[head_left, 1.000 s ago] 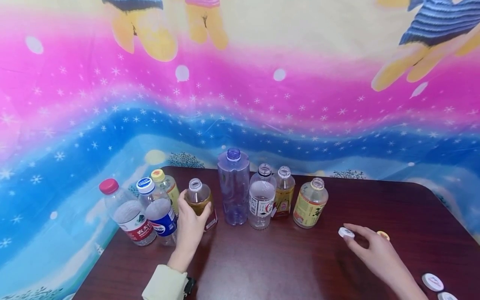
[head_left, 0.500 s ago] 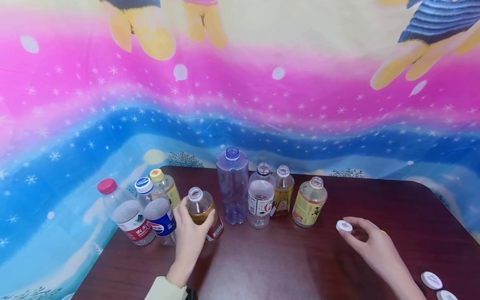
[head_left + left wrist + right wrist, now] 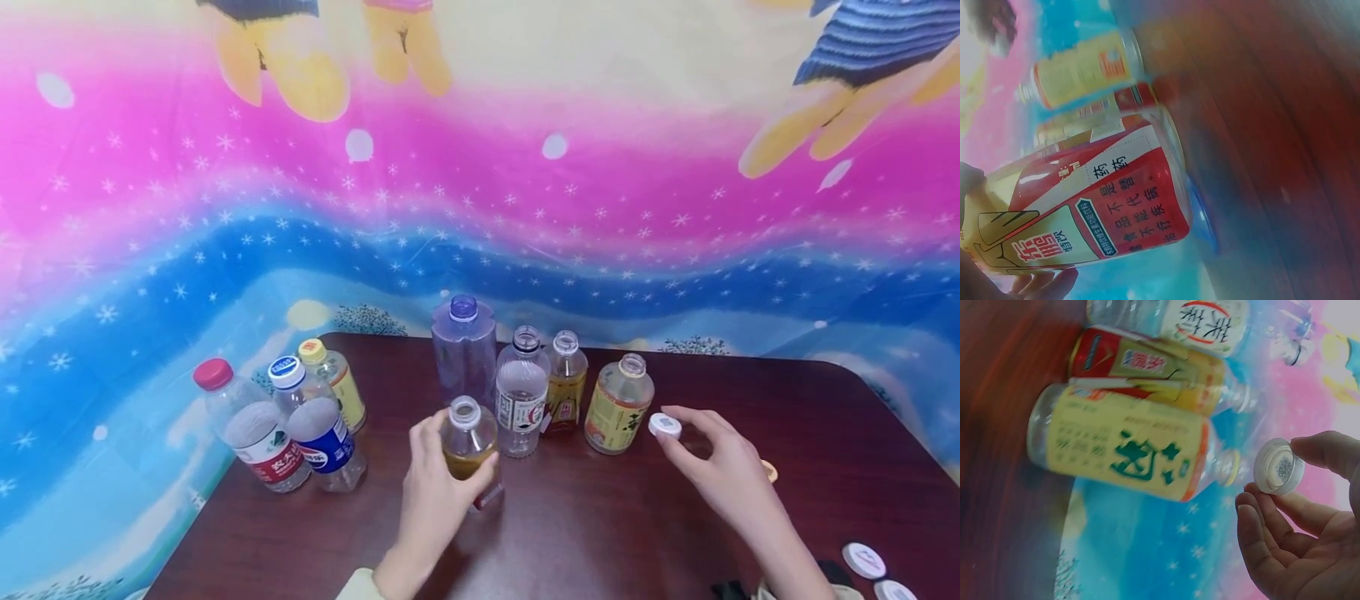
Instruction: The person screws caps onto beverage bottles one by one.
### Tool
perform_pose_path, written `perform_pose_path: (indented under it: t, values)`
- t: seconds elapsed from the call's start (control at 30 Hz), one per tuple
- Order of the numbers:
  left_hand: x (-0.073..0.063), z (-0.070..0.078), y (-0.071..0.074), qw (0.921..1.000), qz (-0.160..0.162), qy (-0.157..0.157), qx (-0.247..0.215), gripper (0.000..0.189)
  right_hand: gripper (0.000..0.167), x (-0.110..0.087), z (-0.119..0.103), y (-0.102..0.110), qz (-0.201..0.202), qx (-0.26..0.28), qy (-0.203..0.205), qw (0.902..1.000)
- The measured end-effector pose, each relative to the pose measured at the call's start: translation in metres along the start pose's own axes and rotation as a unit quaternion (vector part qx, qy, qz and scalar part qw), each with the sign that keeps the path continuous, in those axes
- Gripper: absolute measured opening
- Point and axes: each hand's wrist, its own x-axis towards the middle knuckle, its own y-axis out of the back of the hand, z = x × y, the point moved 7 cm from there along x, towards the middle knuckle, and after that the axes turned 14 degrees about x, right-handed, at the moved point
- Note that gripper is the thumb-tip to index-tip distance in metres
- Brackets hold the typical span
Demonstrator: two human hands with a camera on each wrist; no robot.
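Observation:
My left hand (image 3: 435,496) grips an uncapped clear bottle (image 3: 468,437) with a gold and red label, in front of the tall purple bottle (image 3: 462,350). In the left wrist view that bottle's label (image 3: 1091,206) fills much of the frame, and its base is off the table. Between thumb and fingertips, my right hand (image 3: 723,467) pinches a white bottle cap (image 3: 665,426). The cap's hollow inside faces the right wrist camera. Nearest to it stands an uncapped bottle with a yellow label (image 3: 618,412), a short way left of the cap and apart from it.
Left on the dark table (image 3: 585,533) stand capped bottles: one red-capped (image 3: 258,433), one blue-labelled (image 3: 322,437), one yellow-capped (image 3: 341,383). An uncapped white-labelled bottle (image 3: 522,408) and a second gold-and-red one (image 3: 567,392) stand mid-table. White caps (image 3: 864,561) and a yellow cap (image 3: 771,472) lie right.
My left hand has carried the gold-and-red bottle from beside the capped bottles rightward and nearer. My right hand has brought the white cap up off the table and leftward.

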Motion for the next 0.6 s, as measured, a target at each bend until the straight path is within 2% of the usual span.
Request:
perform_pose_path:
  t: [0.23,0.37,0.6]
  values:
    - [-0.014,0.036,-0.018,0.9977,-0.048,-0.046,-0.014,0.075,0.034,0.004,-0.032,-0.018,-0.014,0.003,0.021,0.9997]
    - [-0.019,0.054,-0.027,0.9941,-0.061,-0.084,-0.031,0.074,0.032,0.002,-0.048,-0.028,-0.017,0.013,0.039,0.9990]
    - [-0.022,0.067,-0.040,0.9908,-0.059,-0.119,-0.025,0.074,0.030,-0.004,-0.069,-0.041,-0.014,0.047,0.077,0.9958]
